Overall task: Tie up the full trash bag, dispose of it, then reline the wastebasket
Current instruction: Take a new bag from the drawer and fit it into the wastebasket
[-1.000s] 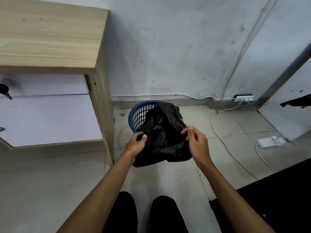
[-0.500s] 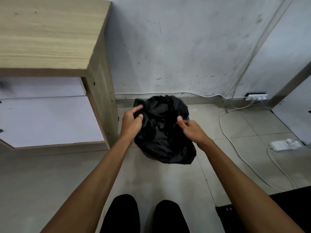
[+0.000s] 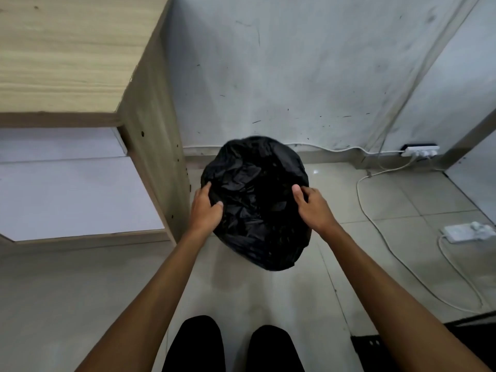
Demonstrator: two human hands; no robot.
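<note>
A black trash bag (image 3: pixel 257 200) is spread wide over the wastebasket, which it hides completely. Its mouth gapes toward me, crumpled inside, and loose plastic hangs down at the near right. My left hand (image 3: pixel 205 208) grips the bag's left edge, thumb inside the opening. On the opposite edge my right hand (image 3: pixel 312 208) pinches the plastic, thumb up. Both hands hold the rim stretched apart.
A wooden desk (image 3: pixel 150 146) stands close on the left, its side panel almost touching the bag. A scuffed wall is just behind. White cables run over the tiled floor to a wall power strip (image 3: pixel 420 151) and a floor power strip (image 3: pixel 467 232). My feet show below.
One second ago the blue basket's rim showed and the bag was bunched between my hands. My hands have spread apart and stretched the bag over the basket, which is now covered.
</note>
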